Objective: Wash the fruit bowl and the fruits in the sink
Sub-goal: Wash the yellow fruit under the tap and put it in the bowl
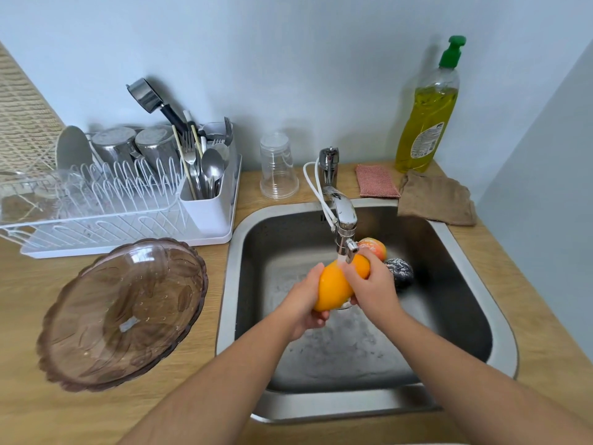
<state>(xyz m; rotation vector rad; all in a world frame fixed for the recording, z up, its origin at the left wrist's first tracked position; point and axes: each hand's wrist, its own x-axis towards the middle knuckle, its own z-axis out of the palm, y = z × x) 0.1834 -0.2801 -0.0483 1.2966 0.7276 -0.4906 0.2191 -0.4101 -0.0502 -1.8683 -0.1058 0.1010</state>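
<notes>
We grip an orange [337,284] with both hands over the sink [337,406]. Our left hand [305,303] cups it from below and the left, fingers curled under its lower end. Our right hand [372,290] wraps over its upper right side, thumb and fingers bent around the peel. The orange sits right under the spout of the tap [343,216], and water runs from the spout onto its top.

Behind our right hand, two more fruits lie in the far part of the basin. One is a red and yellow fruit [375,247], half hidden by the spout. The other is a dark fruit [399,273] with pale specks on its skin, just to the right of the first. The basin floor is wet.

The fruit bowl [125,313], brownish clear glass with a scalloped rim, lies on the wooden counter [32,412] to the left of the sink, apart from our hands. Drops cling to it; we cannot tell whether it rests upright or turned over.

Just behind the bowl stands a white dish rack [96,200] with metal cups, and a cutlery holder [205,187] full of spoons and forks. Clear plastic cups [278,168] stand upside down left of the tap. To the tap's right lie a pink cloth [377,181] and a brown cloth [436,199], with a bottle of yellow dish soap [426,117] behind them.
</notes>
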